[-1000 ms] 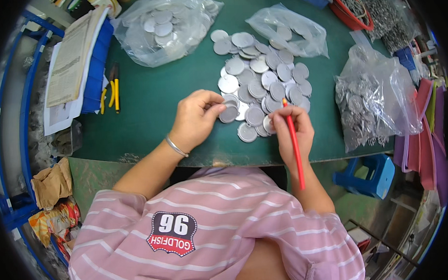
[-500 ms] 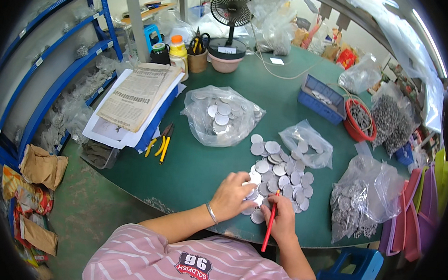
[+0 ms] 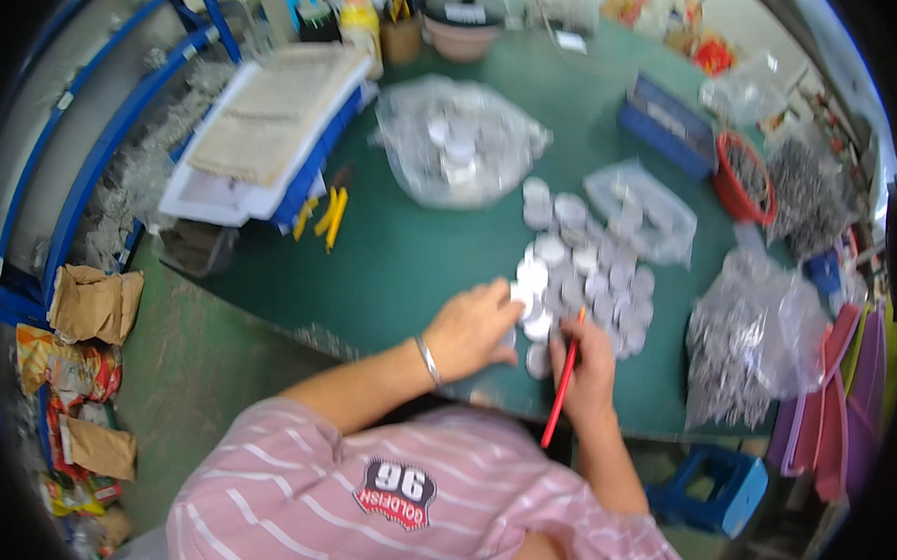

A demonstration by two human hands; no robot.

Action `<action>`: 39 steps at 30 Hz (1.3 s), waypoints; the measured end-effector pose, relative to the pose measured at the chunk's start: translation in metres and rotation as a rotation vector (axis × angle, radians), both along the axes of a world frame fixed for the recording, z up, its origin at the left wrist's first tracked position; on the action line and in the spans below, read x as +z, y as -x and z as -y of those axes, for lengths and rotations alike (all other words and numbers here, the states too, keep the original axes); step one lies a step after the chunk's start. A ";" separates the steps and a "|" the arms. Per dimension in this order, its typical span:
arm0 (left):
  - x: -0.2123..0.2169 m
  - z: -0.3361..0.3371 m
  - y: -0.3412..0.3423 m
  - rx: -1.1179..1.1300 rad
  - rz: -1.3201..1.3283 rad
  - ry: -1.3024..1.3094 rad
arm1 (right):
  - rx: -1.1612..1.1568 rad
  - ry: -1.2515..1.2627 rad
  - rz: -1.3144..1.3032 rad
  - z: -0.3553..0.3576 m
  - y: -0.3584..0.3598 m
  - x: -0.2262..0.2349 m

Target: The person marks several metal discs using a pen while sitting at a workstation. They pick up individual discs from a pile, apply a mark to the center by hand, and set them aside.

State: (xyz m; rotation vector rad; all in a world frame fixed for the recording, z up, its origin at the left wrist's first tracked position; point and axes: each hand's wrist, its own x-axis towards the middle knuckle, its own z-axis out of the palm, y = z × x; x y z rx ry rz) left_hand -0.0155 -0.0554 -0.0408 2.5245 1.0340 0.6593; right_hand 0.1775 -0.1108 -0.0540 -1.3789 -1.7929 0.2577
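Left hand (image 3: 471, 329): resting on the green tabletop (image 3: 408, 262) at the near edge of a spread of round silvery discs (image 3: 583, 274), fingers curled over the nearest discs; metal bracelet (image 3: 429, 361) on the wrist. Grip: partly closed, fingertips touching discs; whether a disc is actually pinched cannot be told through the blur.

Right hand (image 3: 585, 374): just beside the left, at the lower edge of the same spread. Grip: closed around a thin red stick (image 3: 561, 380), held slanted, upper tip toward the discs, lower end pointing back past the tabletop edge.

Discs: lying flat in a loose patch, partly overlapping, right of centre on the tabletop, directly ahead of both hands.

Surroundings: clear plastic bag (image 3: 458, 154) with more discs beyond the patch; smaller clear bag (image 3: 638, 212) touching its far right side; large bag of small grey metal parts (image 3: 751, 337) to the right; red round basket (image 3: 742, 177) farther right; yellow-handled pliers (image 3: 328, 217) to the left, beside a blue tray with paper (image 3: 272, 138).
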 end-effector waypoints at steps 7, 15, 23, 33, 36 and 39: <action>-0.009 0.017 0.006 0.047 0.167 -0.128 | -0.074 -0.062 -0.242 0.014 0.003 -0.016; -0.003 0.013 0.001 0.347 0.944 1.009 | -0.008 0.067 -0.467 0.013 0.019 -0.007; -0.011 0.008 -0.011 0.264 0.907 0.849 | 0.025 0.259 -0.709 -0.006 0.028 0.001; -0.023 0.014 -0.018 0.169 0.662 0.564 | 0.120 0.146 -0.676 -0.012 0.033 -0.016; -0.022 0.011 -0.017 0.275 0.840 0.738 | 0.028 0.062 -0.658 -0.013 0.031 -0.012; -0.022 0.007 -0.014 0.292 1.068 0.896 | 0.014 0.094 -0.703 -0.014 0.031 -0.010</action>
